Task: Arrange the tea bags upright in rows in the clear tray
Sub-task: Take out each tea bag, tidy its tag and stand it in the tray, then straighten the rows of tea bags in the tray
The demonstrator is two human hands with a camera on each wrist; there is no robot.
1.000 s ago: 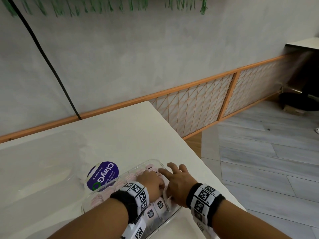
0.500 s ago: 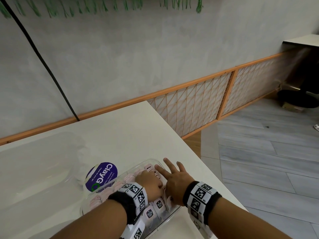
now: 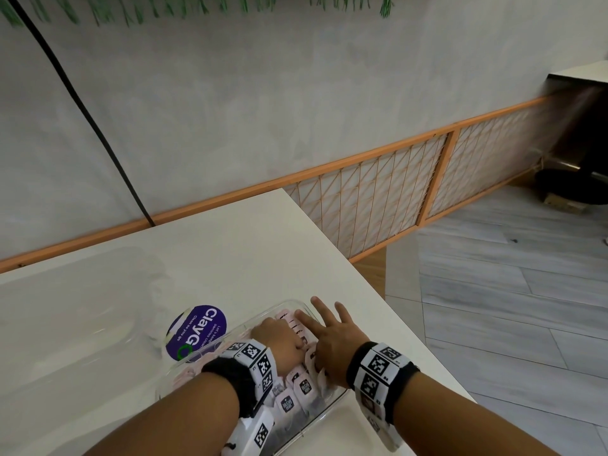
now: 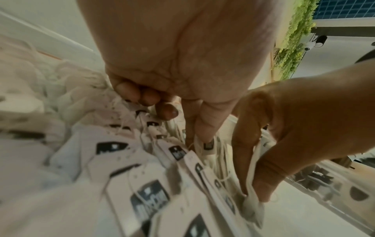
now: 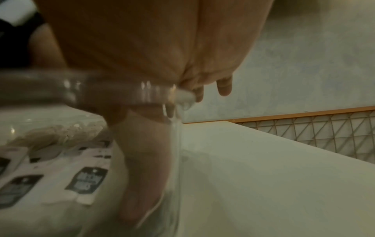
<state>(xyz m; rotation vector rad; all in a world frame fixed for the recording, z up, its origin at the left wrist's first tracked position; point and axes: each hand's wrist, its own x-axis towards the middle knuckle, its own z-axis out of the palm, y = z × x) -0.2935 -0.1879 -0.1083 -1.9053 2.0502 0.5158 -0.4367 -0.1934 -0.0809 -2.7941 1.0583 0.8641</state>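
The clear tray (image 3: pixel 285 305) sits near the table's front right corner, packed with pale pink tea bags (image 3: pixel 304 388) whose black-labelled tags point up. My left hand (image 3: pixel 279 340) is inside the tray with its fingers (image 4: pixel 142 97) curled to the palm and its thumb poking down among the tags (image 4: pixel 178 152). My right hand (image 3: pixel 329 337) lies over the tray's right side with fingers spread. Its thumb (image 5: pixel 140 160) reaches down inside the clear wall (image 5: pixel 176 144). In the left wrist view a tea bag (image 4: pixel 252 206) is squeezed between the right thumb and forefinger.
A round purple ClayQ label (image 3: pixel 197 334) lies just left of the tray. A second clear plastic container (image 3: pixel 65 324) takes up the table's left. The table edge (image 3: pixel 378 311) drops to the floor close on the right. A black cable (image 3: pixel 98 136) hangs at the wall.
Both hands stay in the tray. The right hand's fingers have spread wider and shifted slightly toward the far end; the left hand barely moved.
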